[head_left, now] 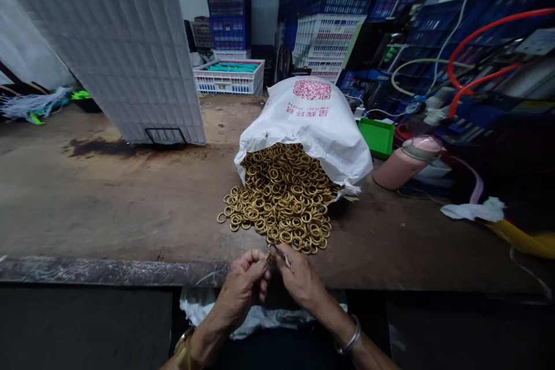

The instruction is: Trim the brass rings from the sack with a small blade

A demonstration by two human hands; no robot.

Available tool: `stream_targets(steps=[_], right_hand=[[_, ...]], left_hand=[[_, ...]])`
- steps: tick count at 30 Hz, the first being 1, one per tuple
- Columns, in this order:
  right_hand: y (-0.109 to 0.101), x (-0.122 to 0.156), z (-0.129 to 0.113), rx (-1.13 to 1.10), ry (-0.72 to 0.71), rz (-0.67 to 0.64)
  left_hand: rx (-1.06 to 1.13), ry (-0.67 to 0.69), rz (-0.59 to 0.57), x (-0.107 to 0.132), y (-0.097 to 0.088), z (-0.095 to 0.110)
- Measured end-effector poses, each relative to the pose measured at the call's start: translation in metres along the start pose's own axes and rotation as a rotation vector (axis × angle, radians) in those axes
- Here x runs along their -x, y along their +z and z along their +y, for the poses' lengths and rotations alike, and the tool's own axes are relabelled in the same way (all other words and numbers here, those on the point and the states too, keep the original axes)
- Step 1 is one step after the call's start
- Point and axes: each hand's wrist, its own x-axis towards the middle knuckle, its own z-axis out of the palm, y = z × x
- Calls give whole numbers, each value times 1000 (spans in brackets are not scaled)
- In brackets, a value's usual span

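Note:
Above the table's front edge, my left hand point(248, 278) and my right hand point(300, 278) meet almost fingertip to fingertip. The left thumb and forefinger pinch a small gold-brown piece point(269, 256) that looks like one of the rings, mostly covered by the fingers. My right fingers are closed round a slim tool point(286, 260) with a pale, shiny part showing; its kind is not clear. Just beyond the hands lies a heap of gold-coloured rings point(281, 208), spilling from the mouth of a white woven sack point(307, 121) lying on its side.
The wooden table point(130, 202) ends at a worn front edge. A tall white ribbed panel point(143, 58) stands at left. To the right are a green tray point(376, 137), a pink bottle point(407, 162) and red hoses point(459, 58). Crates point(229, 78) stand behind.

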Motion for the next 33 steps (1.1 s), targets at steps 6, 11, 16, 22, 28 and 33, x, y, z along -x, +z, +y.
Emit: stream_targets(steps=[6, 11, 16, 22, 28, 33], right_hand=[[0, 7, 3, 418, -44, -132], [2, 7, -4, 578, -29, -159], [3, 2, -1, 559, 86, -21], [5, 1, 12, 441, -5, 151], [15, 3, 2, 528, 18, 90], [21, 1, 4, 593, 40, 113]], left_hand=[[-154, 42, 69, -2, 2, -2], [-111, 58, -8, 3, -2, -3], [28, -5, -103, 21, -10, -2], [217, -86, -58, 25, -19, -1], [317, -59, -19, 13, -23, -3], [366, -121, -35, 8, -23, 2]])
